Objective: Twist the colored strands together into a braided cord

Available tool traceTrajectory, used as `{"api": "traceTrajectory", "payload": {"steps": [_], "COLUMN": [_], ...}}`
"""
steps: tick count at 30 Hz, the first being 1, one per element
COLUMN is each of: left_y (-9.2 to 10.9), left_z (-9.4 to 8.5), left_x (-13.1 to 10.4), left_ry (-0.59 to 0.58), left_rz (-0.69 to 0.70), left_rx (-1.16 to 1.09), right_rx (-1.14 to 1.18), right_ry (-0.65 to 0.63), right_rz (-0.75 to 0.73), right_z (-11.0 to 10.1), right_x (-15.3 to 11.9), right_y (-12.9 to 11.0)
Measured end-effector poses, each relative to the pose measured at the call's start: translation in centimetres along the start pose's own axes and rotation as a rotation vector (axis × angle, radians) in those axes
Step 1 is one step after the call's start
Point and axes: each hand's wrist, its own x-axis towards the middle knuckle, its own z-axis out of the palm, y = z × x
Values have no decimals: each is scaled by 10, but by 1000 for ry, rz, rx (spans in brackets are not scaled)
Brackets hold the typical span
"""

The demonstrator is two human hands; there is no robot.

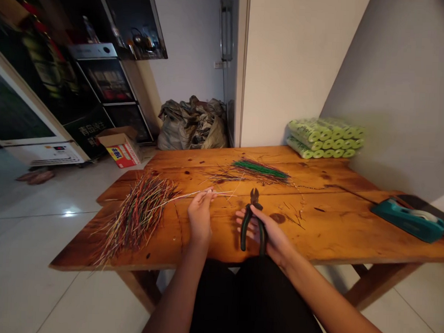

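Pinched in the fingers of my left hand (pixel 201 214) are a few thin pale wires (pixel 184 196), stretching left toward a big heap and a little to the right past my fingertips. My right hand (pixel 269 230) holds diagonal cutting pliers (pixel 254 207) with dark handles, the jaws pointing away from me and the handles spread apart. Left of my left hand lies the heap of multicoloured wires (pixel 141 207), mostly red, yellow and green. Beyond both hands rests a bundle of wires (pixel 260 169) with a green middle.
Short wire scraps (pixel 295 216) lie right of the pliers. A teal tape dispenser (pixel 409 219) sits at the table's right end. Green-wrapped rolls (pixel 324 137) are stacked at the far edge by the wall. Behind the wooden table (pixel 218 250) stand grey bags (pixel 192 123) and an open carton (pixel 120 147).
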Motion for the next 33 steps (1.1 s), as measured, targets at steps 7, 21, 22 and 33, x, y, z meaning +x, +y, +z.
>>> {"api": "traceTrajectory", "payload": {"steps": [7, 21, 22, 33], "left_y": [-3, -2, 0, 113], "left_z": [4, 1, 1, -129], "left_x": [-3, -6, -5, 98], "left_ry": [-143, -87, -65, -106], "left_rz": [-11, 102, 119, 274], "left_rx": [129, 281, 299, 1634], "right_rx": [-17, 111, 115, -84], "right_ry": [172, 497, 501, 499], "right_rz": [-439, -860, -865, -894], "right_z": [0, -5, -4, 2], "right_x": [-8, -26, -30, -36], "right_y": [-2, -2, -2, 8]}}
